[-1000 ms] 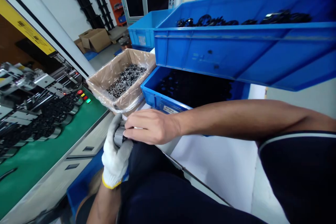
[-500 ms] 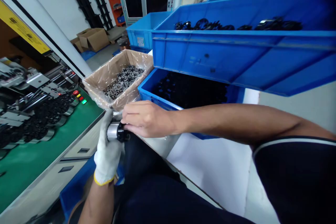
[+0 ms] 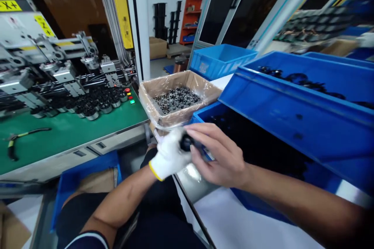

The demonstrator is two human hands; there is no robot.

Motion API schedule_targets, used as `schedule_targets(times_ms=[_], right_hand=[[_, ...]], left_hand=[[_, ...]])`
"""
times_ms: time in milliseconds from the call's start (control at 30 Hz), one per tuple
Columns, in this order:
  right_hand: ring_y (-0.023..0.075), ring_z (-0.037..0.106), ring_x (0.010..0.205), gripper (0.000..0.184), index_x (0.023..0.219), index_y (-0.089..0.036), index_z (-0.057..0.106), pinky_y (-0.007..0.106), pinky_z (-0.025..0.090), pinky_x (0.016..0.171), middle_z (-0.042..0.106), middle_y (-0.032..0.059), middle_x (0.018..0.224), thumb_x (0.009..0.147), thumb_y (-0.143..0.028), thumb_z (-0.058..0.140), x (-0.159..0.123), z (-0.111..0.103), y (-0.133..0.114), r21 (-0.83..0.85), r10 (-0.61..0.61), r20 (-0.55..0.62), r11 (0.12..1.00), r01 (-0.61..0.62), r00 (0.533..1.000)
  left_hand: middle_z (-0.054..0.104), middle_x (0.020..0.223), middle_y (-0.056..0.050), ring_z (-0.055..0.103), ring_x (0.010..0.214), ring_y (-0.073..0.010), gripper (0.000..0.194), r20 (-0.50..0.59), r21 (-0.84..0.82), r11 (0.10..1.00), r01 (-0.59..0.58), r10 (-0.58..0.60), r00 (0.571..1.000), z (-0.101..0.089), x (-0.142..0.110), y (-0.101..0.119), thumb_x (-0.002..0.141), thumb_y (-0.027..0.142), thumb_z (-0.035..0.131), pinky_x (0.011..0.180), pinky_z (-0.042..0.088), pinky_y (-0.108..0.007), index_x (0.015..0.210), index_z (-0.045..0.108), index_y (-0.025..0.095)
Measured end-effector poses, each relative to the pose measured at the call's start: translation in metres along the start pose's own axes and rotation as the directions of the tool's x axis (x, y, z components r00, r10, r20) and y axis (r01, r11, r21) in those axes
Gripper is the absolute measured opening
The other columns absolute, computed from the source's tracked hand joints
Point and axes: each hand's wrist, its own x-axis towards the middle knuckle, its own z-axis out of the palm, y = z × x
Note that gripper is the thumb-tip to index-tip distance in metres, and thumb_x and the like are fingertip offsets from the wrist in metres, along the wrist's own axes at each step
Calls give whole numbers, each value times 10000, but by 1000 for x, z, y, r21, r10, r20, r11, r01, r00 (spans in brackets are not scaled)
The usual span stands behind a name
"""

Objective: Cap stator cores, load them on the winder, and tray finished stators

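Note:
My left hand (image 3: 171,155), in a white glove with a yellow cuff, is closed around a stator core with a black plastic end piece (image 3: 186,142). The black end faces up toward me; the glove and fingers hide most of the metal side. From the right, my bare right hand (image 3: 223,158) closes its fingers and thumb on the same part. Motion blurs both hands a little. Just beyond them stands a plastic-lined carton (image 3: 149,103) holding many slotted metal cores (image 3: 178,99). A blue bin of black plastic parts (image 3: 233,132) lies to the right.
An upper blue bin (image 3: 277,97) overhangs the lower one. At left, a green bench (image 3: 122,118) carries a machine (image 3: 66,74), rows of cores with black tops (image 3: 93,105) and pliers (image 3: 22,136). A blue crate (image 3: 58,202) sits below, and a lighter blue bin (image 3: 220,56) at the back.
My view has turned left, showing more of the bench. Both hands stay together on the part, which is now turned so its black end shows and its metal side is hidden.

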Motion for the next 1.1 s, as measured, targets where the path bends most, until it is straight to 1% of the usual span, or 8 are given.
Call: schedule_targets(times_ms=[100,200,300,433,700,833,967,1100], right_hand=[[293,638,1271,652,1456,-122,511,452,606,1041,627,216,1321,824,-40,646,-1,2,-4,17,93,57,995,-94,994],[289,642,1257,653,1450,-134,476,445,611,1041,625,203,1312,843,-143,717,-6,9,-5,92,128,147,986,-142,981],[264,679,1173,521,1327,-143,539,398,624,1001,665,184,1232,863,-204,768,-9,14,-4,169,88,164,979,-115,983],[233,704,1138,387,1224,-143,578,338,624,987,696,183,1180,894,-209,768,-8,13,-4,278,68,139,955,-105,988],[250,722,1145,412,1276,-127,570,364,641,959,713,211,1191,899,-186,724,-7,13,-6,311,15,132,949,-56,991],[247,692,1224,418,1262,-128,574,363,633,980,684,227,1277,864,-123,702,-4,11,-6,279,24,119,959,-56,993],[233,706,1159,417,1220,-140,582,330,647,910,699,193,1204,827,-98,716,-3,10,-5,189,-19,46,982,10,999],[237,707,1109,450,1288,-137,568,327,655,849,688,172,1156,860,-158,709,-4,10,-2,120,-38,87,992,27,996]], left_hand=[[709,1228,-28,731,1076,-192,479,-146,-164,986,-27,3,989,-26,-2,1,755,226,802,926,641,-341,1156,543,264],[666,1204,-22,707,1083,-188,623,-245,-99,990,-104,77,966,-49,-11,8,695,276,890,941,614,-334,1208,536,266],[620,1134,-13,692,983,-180,747,-138,47,980,-194,198,970,-62,-19,19,601,361,975,835,612,-301,1239,594,279],[599,1211,-42,695,1064,-213,727,-36,5,951,-309,309,950,-74,-18,26,577,507,992,821,624,-296,1179,655,278],[782,1108,-80,777,929,-218,581,40,51,799,-599,597,801,-94,-5,30,694,492,950,809,644,-277,1152,715,221],[767,1201,-79,769,1055,-259,517,15,-2,854,-520,520,854,-88,-13,23,778,392,902,899,650,-340,1239,698,278],[549,1532,-121,586,1395,-343,892,42,-130,947,-293,300,953,-76,-20,12,684,430,950,1105,574,-439,1477,556,326],[659,1280,-56,688,1186,-271,782,10,-147,950,-274,279,960,-66,-21,5,663,382,972,1016,608,-390,1363,626,341]])
